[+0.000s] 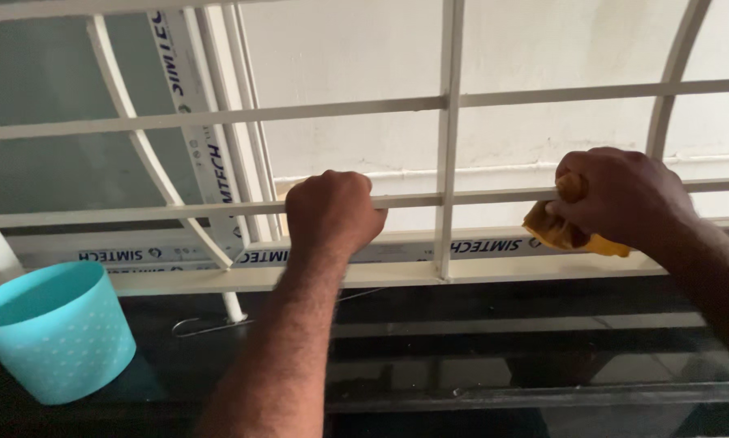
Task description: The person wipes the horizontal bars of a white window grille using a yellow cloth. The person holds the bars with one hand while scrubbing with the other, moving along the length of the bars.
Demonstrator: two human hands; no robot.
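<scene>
My left hand (332, 212) is closed around a horizontal bar of the white metal window grille (448, 146), near the middle of the view. To the right, my right hand (620, 195) grips a crumpled yellow cloth (561, 234) and presses it against the same horizontal bar. The cloth hangs a little below the bar, over the white window frame (397, 251). Both forearms reach up from the bottom of the view.
A turquoise plastic bucket (56, 328) with small white dots stands at the lower left on the dark glossy sill (502, 357). A thin metal hook (206, 326) lies on the sill beside it. A pale wall shows behind the grille.
</scene>
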